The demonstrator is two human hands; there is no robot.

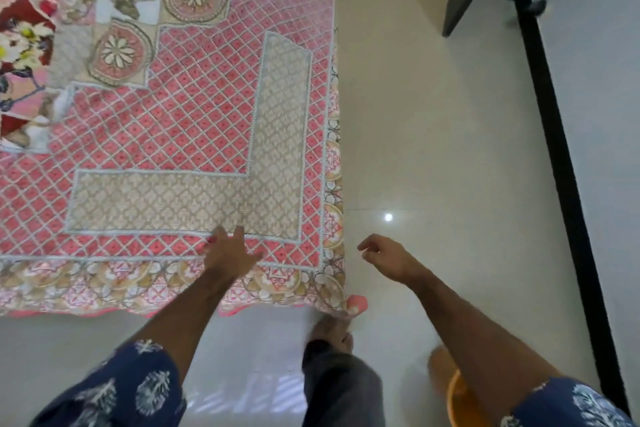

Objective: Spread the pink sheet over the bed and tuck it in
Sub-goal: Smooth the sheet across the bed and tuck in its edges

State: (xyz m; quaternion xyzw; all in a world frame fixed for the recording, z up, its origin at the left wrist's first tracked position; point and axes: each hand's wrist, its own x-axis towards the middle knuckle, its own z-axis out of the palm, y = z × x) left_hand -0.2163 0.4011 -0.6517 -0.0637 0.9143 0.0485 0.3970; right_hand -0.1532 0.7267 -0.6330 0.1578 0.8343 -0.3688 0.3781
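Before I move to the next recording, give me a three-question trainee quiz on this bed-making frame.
1. True or false: the left hand rests flat on the pink sheet.
2. Where is the right hand? A) gripping the sheet's corner B) over the floor beside the bed, holding nothing C) on the floral patchwork cloth
3. Fill in: the sheet's near edge hangs ____ the bed's side.

Key: 1 true; 2 B; 3 over

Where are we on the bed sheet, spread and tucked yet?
Spreading looks mostly done: the pink sheet lies flat over this corner of the bed. In hand: the left hand rests open on it near the edge, while the right hand hovers off the corner. Left: tucking, as the border hangs loose.
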